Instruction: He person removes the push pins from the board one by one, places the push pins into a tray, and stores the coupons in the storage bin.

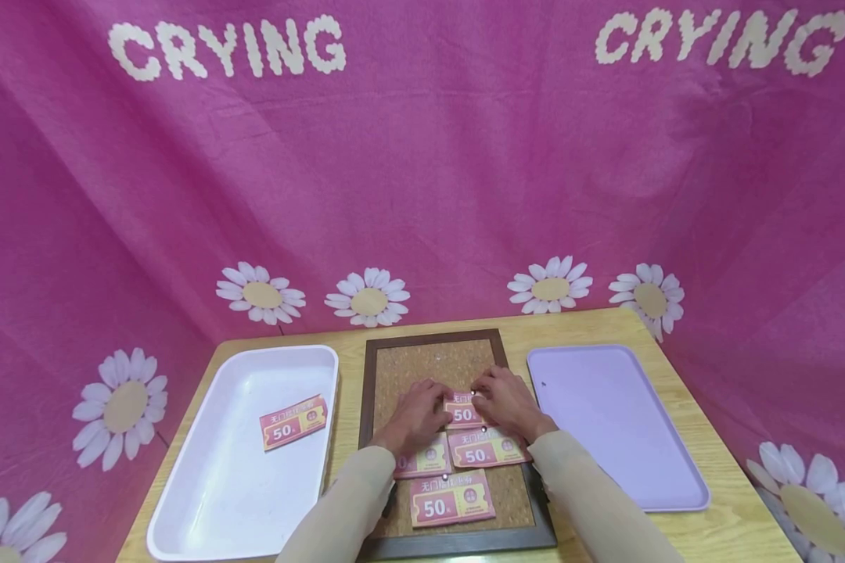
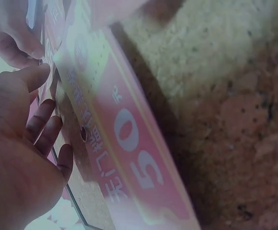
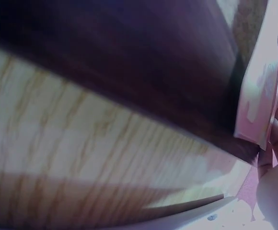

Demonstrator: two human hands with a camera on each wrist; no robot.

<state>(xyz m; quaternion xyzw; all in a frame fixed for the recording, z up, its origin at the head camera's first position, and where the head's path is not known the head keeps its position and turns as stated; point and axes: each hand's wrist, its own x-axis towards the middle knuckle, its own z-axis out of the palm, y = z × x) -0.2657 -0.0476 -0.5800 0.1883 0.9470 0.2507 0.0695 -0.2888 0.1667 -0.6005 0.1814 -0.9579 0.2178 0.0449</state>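
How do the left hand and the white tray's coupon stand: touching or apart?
Apart: the head view shows tabletop and tray rim between left hand and coupon.

Bright light on left hand and right hand, stretched flower far from both, milky haze round the left, blurry cork beside it, dark fuzzy frame by the right

A white tray stands on the left of the wooden table, a purple tray on the right. Beyond the far edge hangs pink cloth with daisies below white lettering.
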